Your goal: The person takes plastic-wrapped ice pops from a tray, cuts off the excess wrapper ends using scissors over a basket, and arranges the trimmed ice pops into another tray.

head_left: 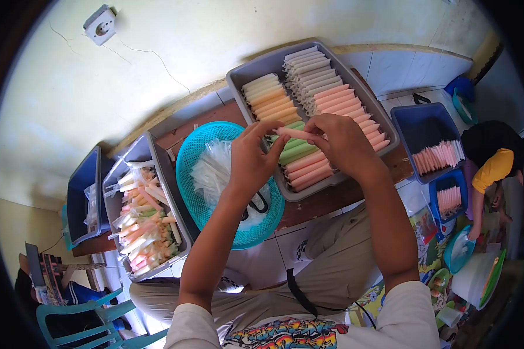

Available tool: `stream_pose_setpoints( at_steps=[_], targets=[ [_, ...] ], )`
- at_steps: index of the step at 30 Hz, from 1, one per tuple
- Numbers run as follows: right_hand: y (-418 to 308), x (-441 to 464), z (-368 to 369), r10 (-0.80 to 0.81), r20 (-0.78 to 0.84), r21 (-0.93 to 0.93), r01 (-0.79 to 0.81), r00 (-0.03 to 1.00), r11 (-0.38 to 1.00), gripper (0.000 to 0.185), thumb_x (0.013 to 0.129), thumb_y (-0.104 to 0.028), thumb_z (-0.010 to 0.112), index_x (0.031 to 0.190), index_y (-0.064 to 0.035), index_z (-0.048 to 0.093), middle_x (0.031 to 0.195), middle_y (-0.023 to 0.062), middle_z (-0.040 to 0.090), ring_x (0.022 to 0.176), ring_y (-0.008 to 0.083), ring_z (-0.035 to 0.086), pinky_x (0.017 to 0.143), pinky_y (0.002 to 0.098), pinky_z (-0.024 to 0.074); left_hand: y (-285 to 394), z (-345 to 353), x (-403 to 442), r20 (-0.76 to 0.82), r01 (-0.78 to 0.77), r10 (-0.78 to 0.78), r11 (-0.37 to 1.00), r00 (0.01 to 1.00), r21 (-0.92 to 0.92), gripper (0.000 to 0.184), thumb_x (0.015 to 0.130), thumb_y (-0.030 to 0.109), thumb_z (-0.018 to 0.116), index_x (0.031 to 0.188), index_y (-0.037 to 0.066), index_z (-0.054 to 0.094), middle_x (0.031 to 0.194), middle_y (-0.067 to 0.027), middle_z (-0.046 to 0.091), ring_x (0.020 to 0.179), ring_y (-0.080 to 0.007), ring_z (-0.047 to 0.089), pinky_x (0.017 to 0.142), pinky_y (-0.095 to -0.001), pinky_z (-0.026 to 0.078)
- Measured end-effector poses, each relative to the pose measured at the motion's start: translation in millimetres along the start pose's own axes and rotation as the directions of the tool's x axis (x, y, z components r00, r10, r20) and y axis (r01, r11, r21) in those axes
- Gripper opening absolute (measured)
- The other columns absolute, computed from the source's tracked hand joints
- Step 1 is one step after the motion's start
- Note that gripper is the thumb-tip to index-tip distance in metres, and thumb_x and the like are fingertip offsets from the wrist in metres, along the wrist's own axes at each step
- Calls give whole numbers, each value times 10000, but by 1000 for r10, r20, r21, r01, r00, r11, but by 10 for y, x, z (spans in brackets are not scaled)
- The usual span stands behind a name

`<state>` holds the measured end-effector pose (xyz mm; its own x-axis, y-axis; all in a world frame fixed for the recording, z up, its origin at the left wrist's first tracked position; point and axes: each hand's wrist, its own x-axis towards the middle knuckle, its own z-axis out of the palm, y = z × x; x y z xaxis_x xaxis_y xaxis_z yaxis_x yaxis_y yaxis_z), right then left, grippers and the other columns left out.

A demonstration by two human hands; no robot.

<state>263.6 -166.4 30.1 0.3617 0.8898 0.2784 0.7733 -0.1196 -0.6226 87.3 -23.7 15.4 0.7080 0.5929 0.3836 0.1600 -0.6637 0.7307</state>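
Both my hands hold a pink ice pop in a clear plastic sleeve (294, 134) by its two ends, above the grey tray (239, 87). The fingers of my left hand (252, 156) pinch one end, and those of my right hand (339, 142) close on the other. Under them in the tray lie neat rows of pops: white ones (311, 72), orange ones (272, 106), green ones (297, 150) and pink ones (307, 170). Part of the green row is hidden by my hands.
Left of the tray, a turquoise basket (186, 174) holds clear plastic bags and black-handled scissors (258, 205). Beyond it, a grey bin (115, 200) is heaped with mixed pops, beside a blue bin (78, 195). At right, a person (492, 168) sits near blue tubs (410, 125) of pink pops.
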Motion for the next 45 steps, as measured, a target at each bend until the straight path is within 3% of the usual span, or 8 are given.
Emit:
stream_pose_setpoints(
  at_steps=[3, 6, 12, 24, 27, 34, 43, 45],
  targets=[
    [108, -5, 50, 9, 27, -75, -6, 1000, 997, 152, 964, -159, 767, 1000, -12, 748, 948, 177, 754, 977, 388, 731, 852, 514, 553, -142, 39, -6, 42, -186, 182, 970, 982, 155, 186, 925, 121, 845, 1104, 76, 821, 1024, -93, 792, 1028, -308, 745, 1018, -452, 566],
    [272, -23, 157, 8, 58, -109, -1, 998, 994, 150, 933, -121, 796, 1026, -11, 755, 958, 171, 760, 934, 383, 737, 839, 488, 566, -205, 51, 6, 144, -302, 273, 919, 951, 252, 145, 951, 118, 816, 1092, 97, 839, 1025, -92, 795, 1060, -300, 737, 1095, -484, 507],
    [321, -78, 297, 15, 100, -273, 13, 995, 962, 69, 898, -104, 779, 945, -56, 794, 948, 139, 774, 1001, 349, 751, 874, 475, 594, -196, 145, -17, 368, -241, 110, 912, 923, 333, 125, 990, 188, 771, 1020, 107, 861, 1004, -64, 804, 1104, -250, 743, 1335, -586, 230],
    [308, -42, 441, 61, 200, -344, 11, 978, 939, 126, 851, -118, 808, 959, -53, 806, 954, 136, 779, 1009, 358, 741, 892, 485, 587, -206, 134, -10, 500, -320, 65, 837, 864, 445, 339, 1073, 293, 606, 939, 127, 869, 910, -43, 786, 1144, -255, 680, 1353, -619, 147],
    [298, -55, 464, 28, 153, -365, 30, 988, 931, 155, 929, -90, 682, 929, -82, 836, 923, 153, 786, 956, 353, 774, 871, 471, 616, -223, 143, -21, 498, -333, 77, 829, 864, 449, 346, 1072, 287, 598, 931, 124, 868, 905, -44, 789, 1138, -255, 681, 1356, -617, 142],
    [295, -77, 479, -1, 97, -322, 33, 995, 946, 168, 943, -110, 676, 921, -81, 840, 948, 153, 789, 1012, 347, 755, 901, 469, 607, -214, 156, -34, 482, -327, 82, 830, 872, 451, 357, 1063, 299, 602, 912, 109, 865, 901, -58, 800, 1130, -264, 682, 1357, -621, 147],
    [267, -53, 507, 145, 145, -405, -75, 979, 911, 177, 950, -113, 673, 924, -84, 845, 989, 169, 775, 1005, 350, 765, 896, 458, 616, -211, 165, -25, 500, -334, 58, 810, 864, 483, 360, 1048, 298, 615, 889, 100, 871, 895, -60, 805, 1138, -266, 680, 1360, -614, 138],
    [339, -82, 521, 17, 125, -407, 36, 992, 913, 174, 946, -102, 672, 926, -83, 844, 952, 178, 778, 970, 362, 773, 875, 470, 621, -219, 168, -28, 504, -334, 52, 807, 862, 487, 358, 1041, 309, 629, 886, 96, 872, 893, -56, 806, 1142, -264, 677, 1363, -610, 131]
  ],
)
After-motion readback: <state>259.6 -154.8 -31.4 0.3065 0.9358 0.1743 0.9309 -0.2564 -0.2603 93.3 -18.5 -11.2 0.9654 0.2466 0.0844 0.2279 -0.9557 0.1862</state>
